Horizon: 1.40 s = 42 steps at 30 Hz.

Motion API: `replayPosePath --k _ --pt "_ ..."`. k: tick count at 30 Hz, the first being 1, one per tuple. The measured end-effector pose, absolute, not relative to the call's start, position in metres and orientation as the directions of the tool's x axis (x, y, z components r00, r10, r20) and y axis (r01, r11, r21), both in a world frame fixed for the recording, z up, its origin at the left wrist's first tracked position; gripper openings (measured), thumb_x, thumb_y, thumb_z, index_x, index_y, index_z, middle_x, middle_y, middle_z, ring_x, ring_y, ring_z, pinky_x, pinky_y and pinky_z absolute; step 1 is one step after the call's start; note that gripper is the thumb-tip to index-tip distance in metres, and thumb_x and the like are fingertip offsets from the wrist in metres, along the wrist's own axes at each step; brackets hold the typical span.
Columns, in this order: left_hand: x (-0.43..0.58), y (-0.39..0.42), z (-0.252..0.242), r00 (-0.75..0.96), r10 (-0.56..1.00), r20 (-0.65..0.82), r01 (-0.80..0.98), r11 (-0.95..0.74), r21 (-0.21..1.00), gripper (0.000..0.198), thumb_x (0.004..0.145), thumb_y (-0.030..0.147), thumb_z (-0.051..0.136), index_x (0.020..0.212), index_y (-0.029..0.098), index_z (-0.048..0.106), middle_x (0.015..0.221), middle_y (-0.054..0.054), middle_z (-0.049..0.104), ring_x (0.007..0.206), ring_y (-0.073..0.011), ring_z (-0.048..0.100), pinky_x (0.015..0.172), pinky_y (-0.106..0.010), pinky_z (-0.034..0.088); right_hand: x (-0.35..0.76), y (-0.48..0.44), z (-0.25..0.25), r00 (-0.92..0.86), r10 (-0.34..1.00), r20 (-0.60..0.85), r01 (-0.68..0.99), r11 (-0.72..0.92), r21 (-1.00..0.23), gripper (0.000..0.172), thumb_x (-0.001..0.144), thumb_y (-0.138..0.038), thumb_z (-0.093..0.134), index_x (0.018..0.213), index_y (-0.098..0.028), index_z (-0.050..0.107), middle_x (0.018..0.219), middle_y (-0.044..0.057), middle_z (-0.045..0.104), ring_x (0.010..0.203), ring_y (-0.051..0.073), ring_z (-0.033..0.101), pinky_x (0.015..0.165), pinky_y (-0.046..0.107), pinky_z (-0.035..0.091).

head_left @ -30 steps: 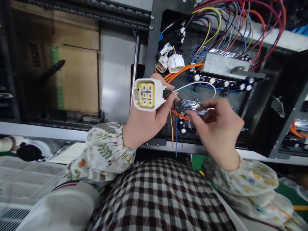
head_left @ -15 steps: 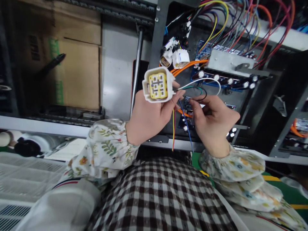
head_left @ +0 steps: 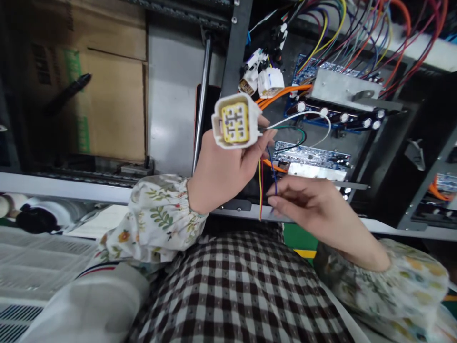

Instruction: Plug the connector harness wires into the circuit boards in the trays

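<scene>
A white wire connector point(head_left: 237, 121) with a yellow insert faces up toward me. My left hand point(head_left: 223, 171) is closed around its back, thumb and fingers at the wire side. From there a white wire point(head_left: 307, 113) and a green wire point(head_left: 298, 129) curve off to the right, while a yellow wire point(head_left: 260, 190) and a red one hang down. My right hand point(head_left: 310, 202) has thumb and forefinger at the blue wire point(head_left: 274, 174), pinching it near its lower end.
Behind the hands lie more white connectors point(head_left: 270, 82) and orange cables point(head_left: 285, 92). Circuit boards point(head_left: 310, 155) with a metal bracket point(head_left: 344, 89) sit in the black frame at right. A metal rod point(head_left: 203, 100) and cardboard point(head_left: 116, 105) are at left.
My right hand has let go of the dark wire it held and moved down and left to the blue wire. My left hand keeps the connector almost in place.
</scene>
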State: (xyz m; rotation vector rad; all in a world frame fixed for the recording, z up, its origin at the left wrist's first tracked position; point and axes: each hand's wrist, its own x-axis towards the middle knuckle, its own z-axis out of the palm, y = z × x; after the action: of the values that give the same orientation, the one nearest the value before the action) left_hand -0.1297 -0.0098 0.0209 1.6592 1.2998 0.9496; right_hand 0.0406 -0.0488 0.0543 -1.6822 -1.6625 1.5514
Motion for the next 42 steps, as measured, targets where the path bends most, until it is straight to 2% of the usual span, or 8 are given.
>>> replayPosePath --k 2,5,8,28,33,36,39,42 --pt "-0.129 -0.010 0.021 0.158 0.984 0.078 0.327 -0.127 0.936 0.009 0.093 0.026 0.050 0.095 0.018 0.050 0.085 -0.001 0.066 0.063 -0.0093 0.068 0.059 -0.020 0.056 0.040 -0.050 0.053 -0.190 0.908 -0.373 0.475 -0.247 -0.845 0.010 0.080 -0.029 0.063 0.076 -0.021 0.060 0.060 -0.003 0.062 0.049 0.011 0.058 0.048 0.024 0.048" --pt "-0.129 -0.009 0.023 0.134 0.990 0.044 0.269 -0.079 0.960 0.009 0.091 0.026 0.053 0.093 0.018 0.051 0.088 -0.002 0.065 0.061 -0.0082 0.067 0.057 -0.018 0.055 0.038 -0.045 0.037 0.114 0.993 0.043 0.674 -0.045 -0.737 0.006 0.081 -0.027 0.064 0.086 -0.023 0.065 0.075 0.001 0.070 0.060 0.015 0.064 0.058 0.028 0.051" --pt "-0.129 -0.007 0.025 0.148 0.989 0.028 0.247 -0.064 0.967 0.009 0.090 0.027 0.054 0.089 0.019 0.050 0.082 0.000 0.064 0.064 -0.0087 0.067 0.059 -0.018 0.056 0.038 -0.038 0.020 0.037 0.984 0.173 0.838 0.064 -0.542 0.007 0.083 -0.025 0.062 0.087 -0.024 0.067 0.080 0.002 0.072 0.068 0.017 0.067 0.062 0.029 0.051" --pt "-0.130 -0.006 0.025 0.182 0.982 0.045 0.294 -0.098 0.951 0.014 0.092 0.033 0.051 0.086 0.021 0.049 0.083 -0.001 0.064 0.063 -0.0103 0.066 0.056 -0.021 0.057 0.043 -0.034 0.020 -0.187 0.980 0.061 0.864 0.194 -0.465 0.009 0.083 -0.027 0.059 0.083 -0.024 0.067 0.072 0.001 0.070 0.060 0.015 0.063 0.055 0.027 0.044" --pt "-0.130 -0.006 0.025 0.164 0.985 0.052 0.326 -0.104 0.940 0.011 0.092 0.031 0.052 0.089 0.020 0.051 0.079 0.000 0.064 0.061 -0.0091 0.066 0.057 -0.019 0.056 0.039 -0.030 0.026 0.067 0.995 0.074 0.875 -0.024 -0.483 0.008 0.081 -0.031 0.062 0.083 -0.023 0.063 0.072 0.001 0.066 0.056 0.014 0.058 0.055 0.028 0.042" --pt "-0.131 -0.005 0.025 0.167 0.985 0.048 0.310 -0.099 0.945 0.012 0.091 0.031 0.054 0.088 0.019 0.052 0.080 0.000 0.064 0.061 -0.0089 0.066 0.056 -0.018 0.056 0.039 -0.035 0.043 0.110 0.986 -0.124 0.765 -0.164 -0.623 0.022 0.073 -0.034 0.071 0.086 -0.021 0.058 0.072 0.000 0.062 0.051 0.011 0.054 0.049 0.026 0.042" --pt "-0.131 -0.004 0.024 0.169 0.983 0.064 0.274 -0.109 0.956 0.011 0.091 0.029 0.053 0.089 0.019 0.051 0.081 0.000 0.064 0.062 -0.0086 0.067 0.056 -0.017 0.056 0.040 -0.045 0.056 -0.252 0.832 -0.494 0.543 -0.301 -0.784 0.013 0.077 -0.028 0.066 0.081 -0.020 0.057 0.061 -0.004 0.060 0.046 0.010 0.055 0.043 0.022 0.042" --pt "-0.130 -0.004 0.025 0.151 0.987 0.063 0.243 -0.099 0.965 0.008 0.091 0.025 0.053 0.090 0.018 0.051 0.082 0.000 0.064 0.062 -0.0076 0.067 0.051 -0.014 0.055 0.040 -0.052 0.048 -0.086 0.943 -0.321 0.474 -0.245 -0.846 0.007 0.082 -0.025 0.061 0.081 -0.020 0.058 0.063 -0.003 0.063 0.050 0.011 0.060 0.048 0.023 0.047"
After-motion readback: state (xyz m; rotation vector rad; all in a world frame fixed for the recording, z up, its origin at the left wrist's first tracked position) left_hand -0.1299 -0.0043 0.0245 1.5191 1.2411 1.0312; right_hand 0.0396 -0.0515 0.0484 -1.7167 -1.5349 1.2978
